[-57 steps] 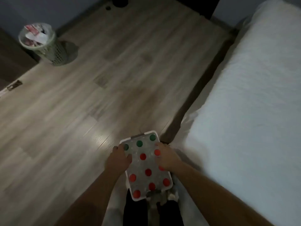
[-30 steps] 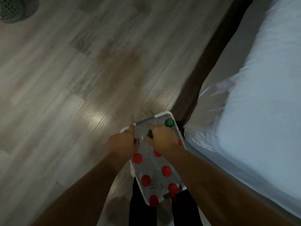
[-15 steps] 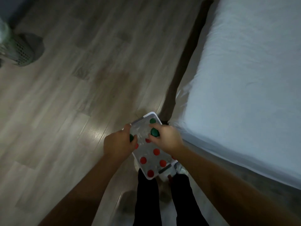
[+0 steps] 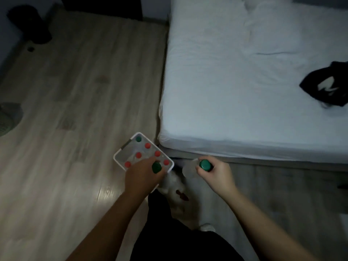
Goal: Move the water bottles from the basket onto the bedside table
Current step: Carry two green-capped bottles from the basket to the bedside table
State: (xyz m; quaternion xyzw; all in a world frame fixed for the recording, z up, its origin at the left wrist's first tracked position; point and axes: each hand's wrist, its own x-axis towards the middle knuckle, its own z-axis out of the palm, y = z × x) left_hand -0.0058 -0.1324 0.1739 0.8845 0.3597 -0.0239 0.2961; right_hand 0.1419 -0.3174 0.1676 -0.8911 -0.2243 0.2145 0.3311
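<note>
Wooden floor [image 4: 75,91] by the bed [image 4: 226,91] corner: the right grip [image 4: 216,174] has carried its green-capped bottle [image 4: 204,165] clear of the basket [image 4: 117,153]; the left grip [image 4: 143,174] clamps a second green-capped bottle [image 4: 156,167] over the basket's near edge. Bedside table unseen.

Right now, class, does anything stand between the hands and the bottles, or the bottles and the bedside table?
No: the left hand grips a green-capped bottle, the right hand another. The bedside table is out of view, so that path cannot be judged.

wood-grain laminate floor [image 4: 79,95] with glossy sheen, white plastic basket [image 4: 120,150], clear plastic bottles with smooth caps [image 4: 204,165], matt cloth bedsheet [image 4: 235,87]
</note>
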